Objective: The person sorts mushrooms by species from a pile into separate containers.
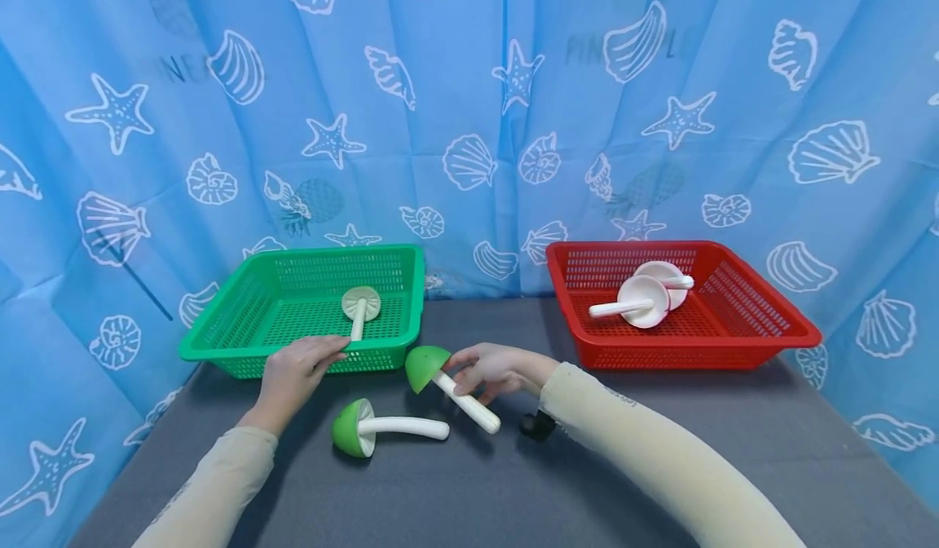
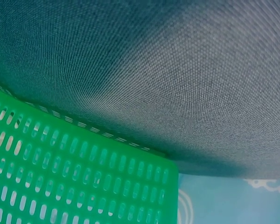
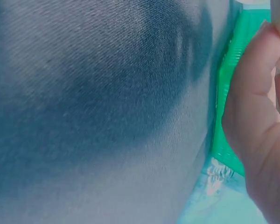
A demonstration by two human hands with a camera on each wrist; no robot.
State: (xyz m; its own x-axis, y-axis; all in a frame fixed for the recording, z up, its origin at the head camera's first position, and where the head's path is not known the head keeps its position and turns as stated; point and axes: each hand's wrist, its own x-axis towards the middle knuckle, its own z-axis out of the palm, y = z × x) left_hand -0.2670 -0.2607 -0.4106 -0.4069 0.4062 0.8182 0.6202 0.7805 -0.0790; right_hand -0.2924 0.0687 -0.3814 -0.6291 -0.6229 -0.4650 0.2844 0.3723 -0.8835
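Observation:
My right hand (image 1: 499, 369) holds a toy mushroom (image 1: 469, 405) by its white stem, just above the table. Its green cap (image 1: 427, 366) points left, beside the front corner of the green basket (image 1: 301, 351). In the right wrist view, curled fingers (image 3: 254, 98) fill the right side. My left hand (image 1: 297, 373) is at that basket's front rim, fingers extended close to the stem end of a mushroom (image 1: 360, 307) inside. Another green-capped mushroom (image 1: 399, 426) lies on the table between both hands. The left wrist view shows only the basket's perforated wall (image 2: 84, 163) and tablecloth.
A red basket (image 1: 704, 356) stands at the back right, with two white mushrooms (image 1: 640, 303) in it. Below my right wrist sits a small black object (image 1: 538, 426). A blue seashell curtain (image 1: 469, 124) hangs behind the grey-covered table (image 1: 513, 499).

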